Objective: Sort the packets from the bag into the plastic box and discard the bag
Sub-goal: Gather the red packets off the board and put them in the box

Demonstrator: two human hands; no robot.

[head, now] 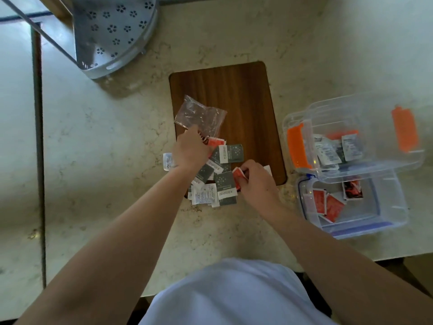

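Packets [216, 174] look light, flat and slippery; best pinched by an edge. Right hand [259, 181] pinches a red sachet [237, 175]; left hand [191, 150] curls onto the pile, grip unclear.

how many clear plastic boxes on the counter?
2. Orange-latched box at right holds grey-and-white packets; blue-latched box just in front of it holds red packets. Both lie right of the wooden board.

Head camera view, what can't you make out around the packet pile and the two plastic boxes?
- Packets under the left hand: covered by it.
- Right hand fingertips: curled under on a red packet.
- Packet print: too small, blurred.
- Lower contents of the orange-latched box: hidden by overlapping packets.
- Clear bag: contents unclear.
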